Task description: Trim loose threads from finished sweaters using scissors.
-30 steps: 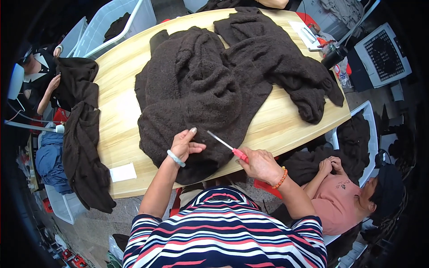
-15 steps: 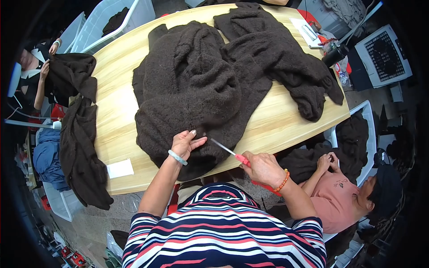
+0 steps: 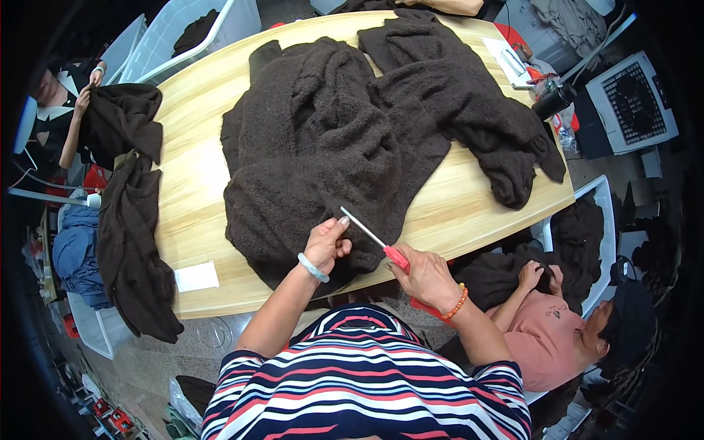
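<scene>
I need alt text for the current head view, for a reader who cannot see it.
The person's right hand holds a slim red-handled metal tool, its tip beside the left hand, over dark brown textured fabric on a pale wooden table. One co-worker on the left and another co-worker on the right handle dark cloth.

left hand [image 3: 328, 242] curled, right hand [image 3: 427, 279] closed, slightly apart

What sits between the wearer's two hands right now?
In the head view, the metal shaft of the red-handled tool gripped by the right hand slants across toward the left hand, with mostly dark brown fabric beneath.
</scene>
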### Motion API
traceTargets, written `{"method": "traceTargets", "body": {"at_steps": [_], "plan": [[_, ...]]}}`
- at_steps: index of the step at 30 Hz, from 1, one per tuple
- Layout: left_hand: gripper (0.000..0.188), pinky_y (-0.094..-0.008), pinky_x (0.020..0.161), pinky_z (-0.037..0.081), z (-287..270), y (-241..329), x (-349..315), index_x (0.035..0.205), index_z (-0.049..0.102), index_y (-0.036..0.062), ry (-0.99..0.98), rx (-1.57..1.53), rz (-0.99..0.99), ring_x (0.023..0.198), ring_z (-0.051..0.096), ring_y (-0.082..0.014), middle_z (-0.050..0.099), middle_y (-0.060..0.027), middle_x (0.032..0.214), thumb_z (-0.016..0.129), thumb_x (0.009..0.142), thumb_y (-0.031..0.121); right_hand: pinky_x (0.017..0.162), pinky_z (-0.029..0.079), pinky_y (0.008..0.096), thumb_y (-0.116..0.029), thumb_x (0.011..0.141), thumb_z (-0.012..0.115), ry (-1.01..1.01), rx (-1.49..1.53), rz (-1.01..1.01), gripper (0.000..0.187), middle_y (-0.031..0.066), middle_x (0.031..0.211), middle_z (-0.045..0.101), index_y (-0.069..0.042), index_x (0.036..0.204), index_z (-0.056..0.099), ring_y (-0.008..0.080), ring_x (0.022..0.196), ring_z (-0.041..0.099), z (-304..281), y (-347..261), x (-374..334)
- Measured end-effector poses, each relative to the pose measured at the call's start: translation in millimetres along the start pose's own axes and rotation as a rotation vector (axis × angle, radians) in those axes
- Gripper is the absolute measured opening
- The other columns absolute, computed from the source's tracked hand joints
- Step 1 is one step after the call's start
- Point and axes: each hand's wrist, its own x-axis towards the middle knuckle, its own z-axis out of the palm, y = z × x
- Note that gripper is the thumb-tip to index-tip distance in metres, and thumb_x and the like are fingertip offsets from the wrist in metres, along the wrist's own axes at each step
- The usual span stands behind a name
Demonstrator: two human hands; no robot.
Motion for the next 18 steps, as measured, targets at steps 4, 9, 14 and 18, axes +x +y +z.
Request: {"method": "traceTargets", "body": {"at_steps": [4,9,14,18], "plan": [[0.019,-0.0246,0.054,0.044,-9.4,6.4,6.3,0.082,0.055,0.0091,0.042,-0.016,0.071,0.058,0.056,-0.0126,0.057,-0.0001,0.072,0.058,0.097,0.020,0.068,0.051,0.0490,-0.027,0.089,0.062,-0.186,-0.189,0.083,0.023,0.0196,0.076,0.066,-0.009,0.103,0.058,0.0397,0.075,0.065,-19.9,-3.2,-15.3],[0.015,-0.0240,0.061,0.051,-17.6,4.0,9.0,0.092,0.061,0.0071,0.079,0.087,0.106,0.069,0.065,-0.0138,0.065,-0.0029,0.079,0.057,0.097,0.021,0.067,0.052,0.0478,-0.027,0.088,0.062,-0.275,-0.210,0.076,0.025,0.0196,0.075,0.066,-0.007,0.103,0.059,0.0405,0.073,0.065,-25.0,3.3,-21.2],[0.024,-0.0202,0.051,0.043,32.2,-22.7,-1.6,0.077,0.057,0.0109,-0.076,0.298,0.105,0.058,0.058,-0.0082,0.059,0.0017,0.066,0.061,0.095,0.027,0.069,0.052,0.0443,-0.020,0.079,0.073,0.189,-0.011,-0.106,0.035,0.0174,0.085,0.066,-0.007,0.106,0.054,0.0387,0.081,0.065,-6.5,3.7,-1.0],[0.019,-0.0362,0.069,0.046,74.5,-21.9,-22.1,0.089,0.061,0.0006,-0.158,0.878,0.598,0.077,0.057,-0.0236,0.060,-0.0102,0.078,0.058,0.093,0.019,0.070,0.050,0.0454,-0.015,0.076,0.074,0.192,0.046,0.036,0.044,0.0161,0.086,0.065,-0.007,0.114,0.052,0.0387,0.080,0.064,5.0,15.4,12.0]]}}
